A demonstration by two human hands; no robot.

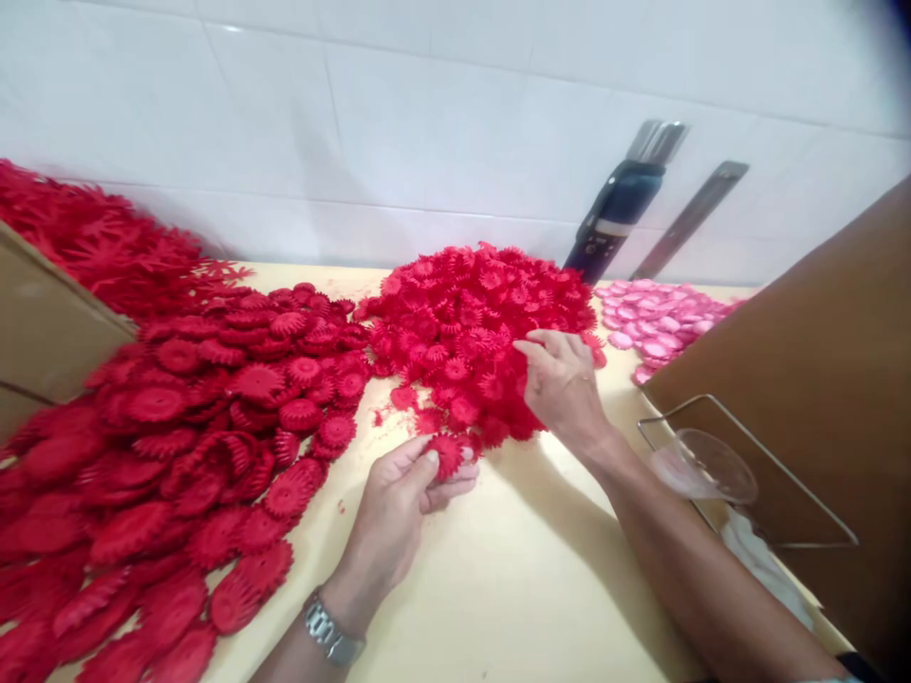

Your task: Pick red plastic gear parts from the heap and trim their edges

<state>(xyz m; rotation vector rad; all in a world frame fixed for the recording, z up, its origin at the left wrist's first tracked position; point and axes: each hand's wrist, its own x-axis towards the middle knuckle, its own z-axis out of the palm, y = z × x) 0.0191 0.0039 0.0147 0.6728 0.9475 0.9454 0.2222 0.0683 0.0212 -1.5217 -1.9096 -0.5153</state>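
My left hand (402,493), with a metal watch at the wrist, pinches a red notched flower disc (447,457) between thumb and fingers just above the table. Over the right side of a heap of small red flower discs (455,313) is my right hand (566,384), its fingers curled and thumb drawn in. Whatever those fingertips may hold is hidden or too small to name. To the left spreads a large pile of bigger red notched discs (213,417), some lying stacked against each other.
Red cut petal shapes (92,237) lie at the far left beside a brown box (49,304). A dark blue bottle (616,213) and a metal strip (690,218) stand by the tiled wall. Pink discs (661,318), a wire frame (790,474) and a clear cup (712,465) are at right.
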